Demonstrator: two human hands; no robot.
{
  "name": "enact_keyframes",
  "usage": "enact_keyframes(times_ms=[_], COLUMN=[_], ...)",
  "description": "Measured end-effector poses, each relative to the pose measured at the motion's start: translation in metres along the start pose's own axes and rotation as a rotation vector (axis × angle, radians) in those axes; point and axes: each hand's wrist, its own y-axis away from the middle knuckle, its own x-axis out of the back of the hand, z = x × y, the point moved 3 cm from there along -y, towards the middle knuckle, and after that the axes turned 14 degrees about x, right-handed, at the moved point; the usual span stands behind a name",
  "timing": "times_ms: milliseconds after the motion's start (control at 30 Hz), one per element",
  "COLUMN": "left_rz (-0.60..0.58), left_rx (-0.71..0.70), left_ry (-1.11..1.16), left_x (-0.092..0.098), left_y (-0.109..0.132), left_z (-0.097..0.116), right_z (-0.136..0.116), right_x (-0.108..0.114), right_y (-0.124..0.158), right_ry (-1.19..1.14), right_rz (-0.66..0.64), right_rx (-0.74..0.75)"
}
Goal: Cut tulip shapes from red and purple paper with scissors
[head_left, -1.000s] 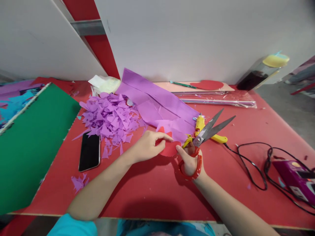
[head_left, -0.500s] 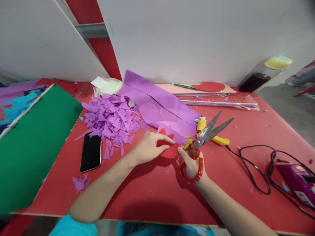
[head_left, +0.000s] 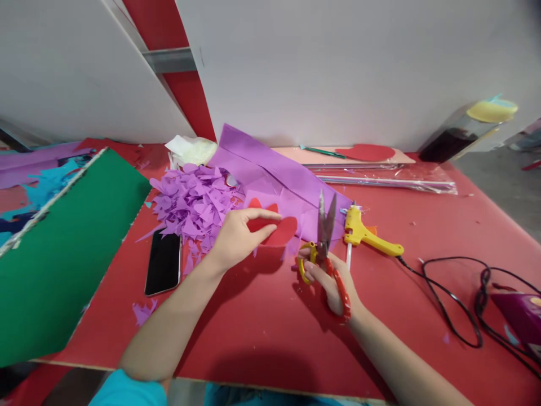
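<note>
Between the thumb and fingers of my left hand (head_left: 236,237) is a cut red paper shape (head_left: 284,230), with pointed tips on its left side and a rounded lobe on its right. My right hand (head_left: 333,279) has its fingers through the handles of a pair of scissors (head_left: 324,225), one handle yellow and one red. The blades point away from me and stand slightly apart, right of the red paper and not touching it. Behind both hands lies a folded purple sheet (head_left: 270,163). A yellow glue gun (head_left: 363,234) rests just right of the scissors.
Purple scraps (head_left: 192,197) are heaped at left beside a phone (head_left: 164,262). A large green board (head_left: 71,254) covers the left side. At right run a black cord (head_left: 443,259) and a magenta box (head_left: 522,318). A jar with dark liquid (head_left: 452,138) stands near the back wall.
The scissors have turned from pointing right to pointing away from me, and their blades have come closer together. My left hand has shifted left with the red paper, away from the right hand.
</note>
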Motion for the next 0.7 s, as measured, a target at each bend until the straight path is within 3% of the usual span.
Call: enact_keyframes(times_ms=[167, 267, 533, 700], left_rz=[0.222, 0.294, 0.275, 0.215], left_rx=[-0.054, -0.111, -0.131, -0.110], left_ry=[0.141, 0.196, 0.222, 0.233], left_x=[0.014, 0.016, 0.013, 0.007], left_y=[0.001, 0.004, 0.007, 0.010], left_z=[-0.004, -0.003, -0.001, 0.002], right_z=[-0.006, -0.006, -0.007, -0.004], right_x=[-0.004, -0.005, -0.006, -0.006], right_y=[0.003, 0.005, 0.009, 0.010], right_ry=[0.044, 0.020, -0.071, -0.100], right_rz=[-0.155, -0.216, -0.399, -0.428], right_rx=[0.093, 0.076, 0.108, 0.181])
